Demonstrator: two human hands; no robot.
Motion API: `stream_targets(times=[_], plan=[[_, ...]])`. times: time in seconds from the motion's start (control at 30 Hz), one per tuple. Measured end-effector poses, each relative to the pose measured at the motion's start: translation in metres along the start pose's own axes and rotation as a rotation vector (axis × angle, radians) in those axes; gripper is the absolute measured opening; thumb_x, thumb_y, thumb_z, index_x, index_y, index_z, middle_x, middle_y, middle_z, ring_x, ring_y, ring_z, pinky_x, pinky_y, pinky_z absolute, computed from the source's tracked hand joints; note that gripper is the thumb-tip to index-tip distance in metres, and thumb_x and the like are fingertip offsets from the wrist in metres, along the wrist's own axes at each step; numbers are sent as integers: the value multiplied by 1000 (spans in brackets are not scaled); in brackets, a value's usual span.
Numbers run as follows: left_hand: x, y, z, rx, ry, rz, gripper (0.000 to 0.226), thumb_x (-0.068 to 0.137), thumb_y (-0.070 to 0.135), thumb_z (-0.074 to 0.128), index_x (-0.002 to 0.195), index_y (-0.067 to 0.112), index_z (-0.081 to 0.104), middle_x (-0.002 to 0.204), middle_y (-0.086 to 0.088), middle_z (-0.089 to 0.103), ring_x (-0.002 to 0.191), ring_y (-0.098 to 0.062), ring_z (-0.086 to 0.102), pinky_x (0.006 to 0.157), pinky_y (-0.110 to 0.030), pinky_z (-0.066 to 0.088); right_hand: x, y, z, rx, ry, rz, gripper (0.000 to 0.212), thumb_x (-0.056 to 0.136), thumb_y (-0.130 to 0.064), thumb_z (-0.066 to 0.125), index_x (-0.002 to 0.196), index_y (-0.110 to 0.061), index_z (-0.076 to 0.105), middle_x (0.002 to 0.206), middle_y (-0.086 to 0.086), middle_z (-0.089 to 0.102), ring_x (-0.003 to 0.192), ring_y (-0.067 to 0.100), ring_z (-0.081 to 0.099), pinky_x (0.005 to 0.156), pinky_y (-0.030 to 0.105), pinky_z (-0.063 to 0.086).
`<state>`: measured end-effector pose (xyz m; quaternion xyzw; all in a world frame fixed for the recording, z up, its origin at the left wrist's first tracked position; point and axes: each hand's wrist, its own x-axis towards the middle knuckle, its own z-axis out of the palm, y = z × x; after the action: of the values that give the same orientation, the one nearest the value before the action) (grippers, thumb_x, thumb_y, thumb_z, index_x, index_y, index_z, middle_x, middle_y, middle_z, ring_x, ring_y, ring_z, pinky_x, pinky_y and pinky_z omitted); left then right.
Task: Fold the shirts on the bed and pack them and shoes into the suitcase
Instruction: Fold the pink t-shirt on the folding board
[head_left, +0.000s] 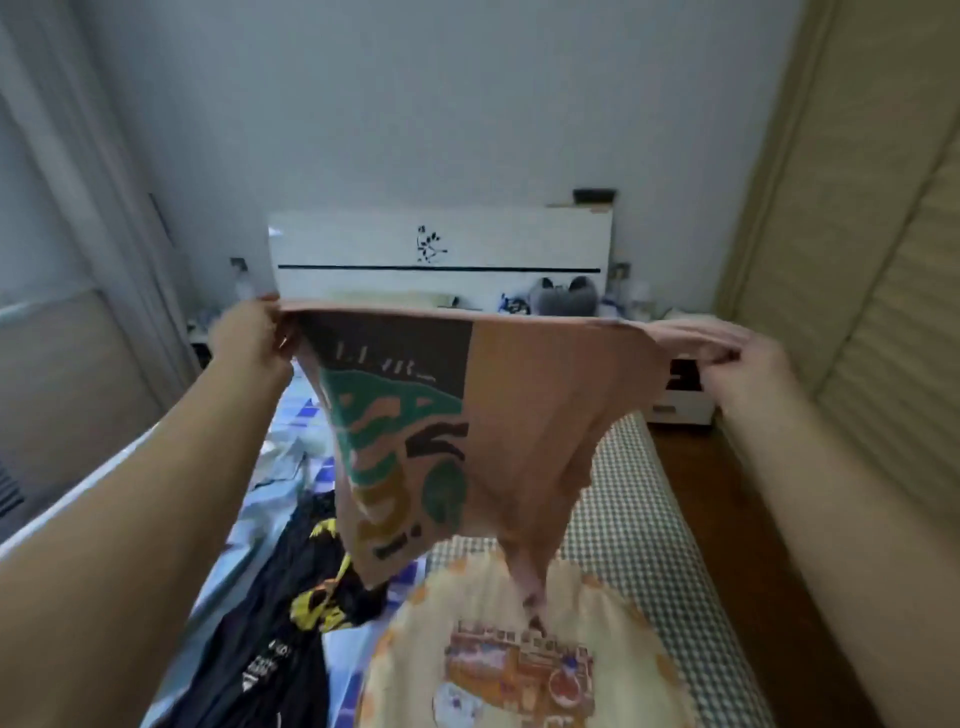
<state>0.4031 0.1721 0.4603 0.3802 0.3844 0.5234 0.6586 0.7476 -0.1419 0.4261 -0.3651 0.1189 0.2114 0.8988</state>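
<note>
A pink shirt (524, 395) with a green, brown and yellow print hangs in the air over the bed, stretched between both hands. My left hand (249, 332) grips its upper left corner. My right hand (748, 358) pinches the upper right edge. The shirt's lower end droops onto a cream-yellow shirt (498, 639) with an orange picture, lying flat on the bed. A black shirt (280, 613) with yellow and white markings lies crumpled to the left of it. No suitcase or shoes are in view.
The bed has a blue-and-white checked sheet (291, 415) on the left and a green checked cover (639, 519) on the right. A white headboard (441, 249) stands behind, with a grey plush toy (563, 296). A wardrobe (872, 260) fills the right side above a wooden floor (696, 467).
</note>
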Motion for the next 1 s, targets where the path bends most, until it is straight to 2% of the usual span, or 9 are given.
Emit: stream_targets(times=[0.07,0.13,0.2,0.27,0.43,0.6,0.8,0.9,1.0], plan=[[10,25,11,-2,-57,54,35,96,-4,38,92,21,62,88,-2,59,78,-13,60,70,-22,52,-5,-23,26,126,-20,-104,26,97,-18,56,121,-10,64,114,12,64,83,21,61,47,20,48],[11,41,19,27,-98,67,36,96,-3,36,95,21,63,89,-3,59,80,-14,62,71,-21,53,-27,-35,31,-55,-175,-229,41,61,-51,86,84,-18,77,82,-5,73,70,11,64,54,21,50],[10,36,10,58,-120,55,35,95,-3,36,96,18,64,90,-3,58,80,-14,62,72,-21,54,-37,-32,25,-20,-228,-271,43,86,-54,66,88,-11,70,69,-1,70,65,14,69,59,28,60],[5,22,-8,100,-125,23,32,96,-1,38,101,17,63,91,-2,58,79,-12,61,71,-20,53,-49,-21,13,92,-180,-307,53,107,-35,26,124,4,58,109,20,71,99,31,71,84,48,59],[3,-67,-86,331,-137,-70,30,101,7,46,127,12,61,86,5,65,75,-5,63,78,-24,49,-77,49,-78,-11,8,-267,39,107,-21,42,140,-2,49,124,17,66,101,29,71,71,39,61],[-10,-206,-178,512,-30,-282,17,99,10,56,114,8,63,84,-1,64,71,-14,63,64,-25,51,-74,138,-219,-230,145,-37,42,106,-36,41,134,-6,53,129,17,64,105,25,71,80,38,62],[-51,-380,-300,746,111,-475,26,89,-12,53,96,4,72,79,-19,69,54,-19,64,52,-24,52,-58,256,-404,-359,416,113,35,107,-19,45,138,-3,49,144,20,53,112,27,64,89,38,59],[-61,-448,-346,788,150,-567,26,89,-16,52,100,1,70,84,-21,66,60,-26,60,46,-20,54,-54,299,-468,-444,529,208,26,106,-13,46,128,-5,57,134,18,61,106,26,65,77,33,60],[-67,-491,-372,817,160,-612,25,91,-14,53,95,4,70,84,-21,68,63,-30,66,51,-25,58,-51,325,-496,-505,532,279,27,105,-27,54,127,-14,62,128,7,65,114,25,63,97,42,54]])
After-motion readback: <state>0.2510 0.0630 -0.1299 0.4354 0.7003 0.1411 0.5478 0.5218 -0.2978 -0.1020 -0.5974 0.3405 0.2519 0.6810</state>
